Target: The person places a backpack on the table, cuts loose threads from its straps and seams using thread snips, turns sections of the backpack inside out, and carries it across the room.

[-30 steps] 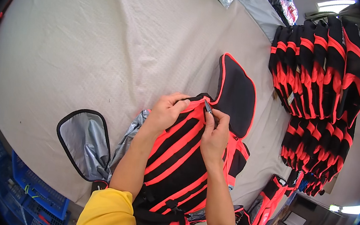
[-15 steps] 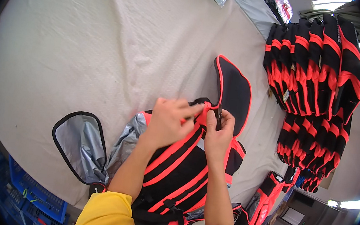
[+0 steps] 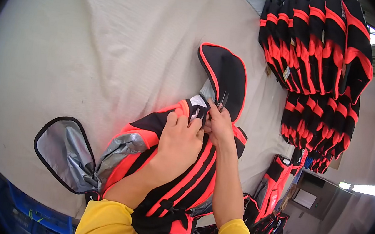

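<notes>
A black and neon-red bag (image 3: 197, 160) with silver lining lies in front of me, one rounded flap (image 3: 225, 71) standing up at its far end and another flap (image 3: 66, 150), silver inside, folded out to the left. My left hand (image 3: 179, 144) is closed on the bag's red-trimmed edge beside an opening where white and silver material shows. Close by on the right, my right hand (image 3: 218, 124) pinches the same opening. Small dark snips (image 3: 223, 100) stick up out of the right hand, points away from me. The fingertips partly hide what they pinch.
The bag lies on a pale cloth-covered table (image 3: 126, 51). Many similar bags (image 3: 313, 48) are stacked in rows at the right. More bags (image 3: 274, 185) lie nearer, at lower right. Blue plastic crates (image 3: 40, 211) stand below the table's left edge.
My left hand has come down from its blurred motion and grips the bag's edge. The right hand keeps the snips and pinches the opening, which now shows white material. The view has shifted.
</notes>
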A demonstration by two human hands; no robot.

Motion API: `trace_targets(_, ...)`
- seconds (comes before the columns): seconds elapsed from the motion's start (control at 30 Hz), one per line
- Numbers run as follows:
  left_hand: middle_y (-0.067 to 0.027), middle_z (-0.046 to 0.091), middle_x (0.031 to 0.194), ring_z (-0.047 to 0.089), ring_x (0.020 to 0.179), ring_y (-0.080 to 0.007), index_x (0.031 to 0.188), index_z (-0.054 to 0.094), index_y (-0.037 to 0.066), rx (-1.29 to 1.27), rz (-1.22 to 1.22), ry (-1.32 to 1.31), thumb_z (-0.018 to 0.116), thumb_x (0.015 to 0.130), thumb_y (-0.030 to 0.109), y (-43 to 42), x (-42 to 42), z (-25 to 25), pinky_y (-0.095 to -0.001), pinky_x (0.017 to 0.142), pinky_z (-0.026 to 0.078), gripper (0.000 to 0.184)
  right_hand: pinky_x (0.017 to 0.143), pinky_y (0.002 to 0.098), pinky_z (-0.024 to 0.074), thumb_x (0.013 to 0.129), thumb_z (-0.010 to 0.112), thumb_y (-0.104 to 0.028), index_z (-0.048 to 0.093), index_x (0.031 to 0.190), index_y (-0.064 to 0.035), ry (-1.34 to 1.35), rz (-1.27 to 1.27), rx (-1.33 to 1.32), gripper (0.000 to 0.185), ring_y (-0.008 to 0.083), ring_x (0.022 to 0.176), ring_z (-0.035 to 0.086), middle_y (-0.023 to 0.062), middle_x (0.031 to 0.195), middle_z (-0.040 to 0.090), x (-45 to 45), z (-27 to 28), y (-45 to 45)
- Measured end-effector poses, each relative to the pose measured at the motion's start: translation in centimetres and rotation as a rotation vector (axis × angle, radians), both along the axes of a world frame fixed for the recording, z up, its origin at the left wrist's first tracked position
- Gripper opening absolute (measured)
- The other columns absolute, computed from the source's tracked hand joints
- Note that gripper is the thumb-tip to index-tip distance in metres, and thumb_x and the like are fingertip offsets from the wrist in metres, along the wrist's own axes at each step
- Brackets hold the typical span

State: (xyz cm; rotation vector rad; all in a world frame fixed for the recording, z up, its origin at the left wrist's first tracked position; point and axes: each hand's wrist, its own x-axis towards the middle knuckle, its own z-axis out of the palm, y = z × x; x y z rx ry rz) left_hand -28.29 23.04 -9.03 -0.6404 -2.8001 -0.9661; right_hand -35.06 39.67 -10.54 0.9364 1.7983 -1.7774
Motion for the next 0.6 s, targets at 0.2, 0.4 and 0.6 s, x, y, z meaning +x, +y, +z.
trace_targets(0.2, -0.0054, 0.059, 0.089, 0.055, 0.083, -0.0233, 0.086, 0.076, 0.008, 0.046, -0.004, -0.006, 0.065, 0.083, 0.014, -0.8, -0.4, 0.4, -0.0414, 0.082, 0.037, 0.013, 0.046, 0.0244, 0.0322, 0.101, 0.064, -0.031, 0.051, 0.103, -0.0043, 0.171, 0.061, 0.29, 0.03, 0.0072, 0.05, 0.044, 0.0009, 0.069, 0.053, 1.4, 1.7, -1.3)
trace_targets(0.4, -0.0043, 0.059, 0.089, 0.055, 0.082, -0.0215, 0.083, 0.075, 0.008, 0.057, 0.034, 0.025, 0.065, 0.085, 0.015, -0.6, -0.5, -0.1, -0.0403, 0.08, 0.036, 0.012, 0.066, 0.0343, 0.0481, 0.094, 0.072, -0.027, 0.061, 0.115, -0.0005, 0.546, 0.445, 0.964, 0.036, 0.0193, 0.075, 0.06, 0.0081, 0.084, 0.063, 5.3, 5.2, -2.3)
trace_targets(0.6, -0.0042, 0.059, 0.088, 0.055, 0.082, -0.0218, 0.082, 0.076, 0.009, 0.075, 0.026, 0.014, 0.066, 0.085, 0.016, -0.9, -0.7, -0.1, -0.0399, 0.079, 0.036, 0.013, 0.072, 0.0369, 0.0469, 0.088, 0.075, -0.02, 0.067, 0.109, -0.0049, 0.828, 0.761, 1.27, 0.027, 0.0262, 0.083, 0.056, 0.0071, 0.089, 0.06, 5.4, 4.9, 0.3)
